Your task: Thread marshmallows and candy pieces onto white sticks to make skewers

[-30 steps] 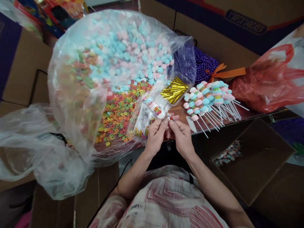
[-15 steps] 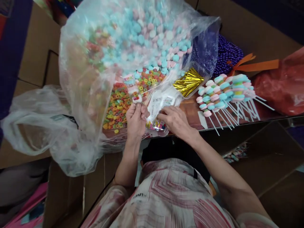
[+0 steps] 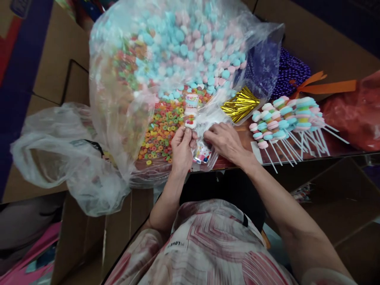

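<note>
My left hand (image 3: 182, 147) pinches the stick of a candy skewer (image 3: 190, 112) and holds it upright over the table edge. The skewer carries stacked pastel sweets. My right hand (image 3: 222, 139) rests with its fingers pressed on a pile of small clear printed bags (image 3: 204, 149) beside it. Behind both hands a large clear plastic sack (image 3: 166, 59) lies open, full of blue and pink sweets and coloured ring sweets (image 3: 160, 130).
A heap of finished candy skewers (image 3: 285, 116) lies to the right. A bundle of gold twist ties (image 3: 240, 106) sits near it. A red plastic bag (image 3: 353, 114), purple beads (image 3: 289, 75) and cardboard boxes (image 3: 50, 67) surround the table. An empty clear bag (image 3: 59, 154) hangs at left.
My hands parted: the left now holds the skewer upright and nearer the middle. My right hand went down onto the pile of small bags. The camera view shifted.
</note>
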`<state>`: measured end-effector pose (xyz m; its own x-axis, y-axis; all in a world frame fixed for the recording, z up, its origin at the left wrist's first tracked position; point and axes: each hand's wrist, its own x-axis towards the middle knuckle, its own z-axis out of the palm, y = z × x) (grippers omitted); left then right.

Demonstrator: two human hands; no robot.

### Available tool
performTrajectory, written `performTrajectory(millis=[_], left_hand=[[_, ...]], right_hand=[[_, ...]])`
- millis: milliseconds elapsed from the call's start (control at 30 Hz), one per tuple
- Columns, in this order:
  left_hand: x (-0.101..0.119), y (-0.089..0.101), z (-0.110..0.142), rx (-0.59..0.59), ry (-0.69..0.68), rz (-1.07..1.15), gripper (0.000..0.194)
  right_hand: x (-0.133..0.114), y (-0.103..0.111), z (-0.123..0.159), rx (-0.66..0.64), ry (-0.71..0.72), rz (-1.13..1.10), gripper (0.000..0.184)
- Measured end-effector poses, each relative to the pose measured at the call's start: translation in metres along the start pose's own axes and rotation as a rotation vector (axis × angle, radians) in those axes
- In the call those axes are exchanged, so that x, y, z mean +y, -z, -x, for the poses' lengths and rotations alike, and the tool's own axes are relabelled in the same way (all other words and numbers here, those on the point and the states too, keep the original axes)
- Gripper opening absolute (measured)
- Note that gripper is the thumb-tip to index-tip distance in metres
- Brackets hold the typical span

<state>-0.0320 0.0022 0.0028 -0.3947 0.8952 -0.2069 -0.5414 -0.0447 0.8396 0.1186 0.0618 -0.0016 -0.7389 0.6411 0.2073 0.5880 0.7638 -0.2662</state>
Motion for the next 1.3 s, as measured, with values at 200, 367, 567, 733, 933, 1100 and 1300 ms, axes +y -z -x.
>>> performTrajectory(millis=[200, 367, 567, 733, 933, 1100, 1300], left_hand=[[-0.016, -0.005, 0.005, -0.056, 0.006, -0.051, 0.026], [-0.029, -0.012, 0.017, -0.071, -0.044, -0.210, 0.018], [-0.029, -0.014, 0.022, -0.253, -0.014, -0.189, 0.013], [-0.033, -0.021, 0.026, -0.202, -0.017, -0.161, 0.023], [-0.027, -0.035, 0.028, -0.195, 0.158, 0.062, 0.032], [-0.011, -0.040, 0.028, -0.186, 0.560, 0.185, 0.023], [0.005, -0.042, 0.030, -0.222, 0.894, 0.310, 0.039]], right_hand=[[-0.027, 0.006, 0.019, 0.370, -0.315, -0.754, 0.017], [-0.042, 0.003, 0.018, 0.470, -0.604, -1.127, 0.020], [-0.032, 0.009, 0.022, 0.481, -0.747, -1.280, 0.034], [-0.037, 0.013, 0.031, 0.547, -0.728, -1.070, 0.020], [-0.040, 0.012, 0.043, 0.553, -0.650, -1.038, 0.011], [-0.042, 0.007, 0.054, 0.534, -0.659, -1.206, 0.023], [-0.031, 0.021, 0.061, 0.481, -0.491, -1.224, 0.030]])
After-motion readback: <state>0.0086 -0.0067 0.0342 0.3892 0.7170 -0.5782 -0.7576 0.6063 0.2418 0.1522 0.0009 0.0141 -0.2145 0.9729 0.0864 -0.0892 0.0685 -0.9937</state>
